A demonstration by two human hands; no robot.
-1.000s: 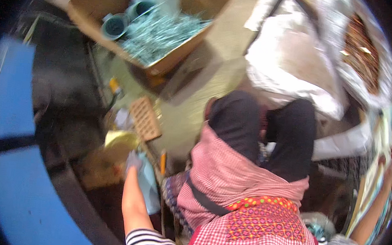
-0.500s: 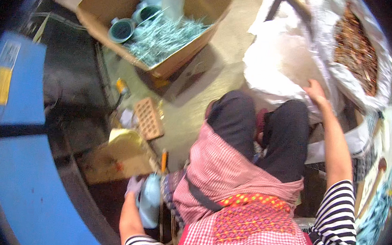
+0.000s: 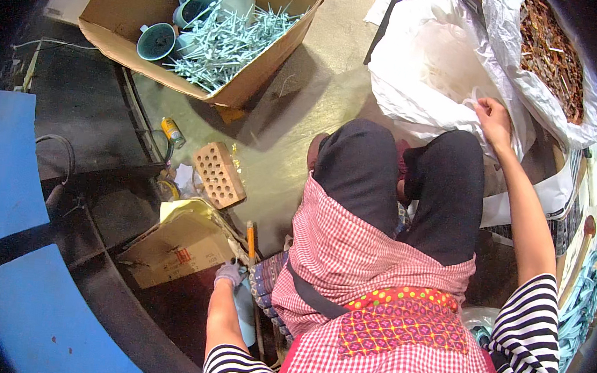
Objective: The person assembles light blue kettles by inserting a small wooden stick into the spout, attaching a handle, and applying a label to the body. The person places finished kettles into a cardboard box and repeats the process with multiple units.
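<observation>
Reaching past your knees, your right hand point(image 3: 492, 116) pinches the white plastic bag point(image 3: 434, 71); your gloved left hand point(image 3: 228, 273) hangs curled by the small carton point(image 3: 181, 247), grip unclear.

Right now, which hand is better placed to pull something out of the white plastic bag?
Right. The right hand already grips the white plastic bag; the gloved left hand is down by the small cardboard box.
</observation>
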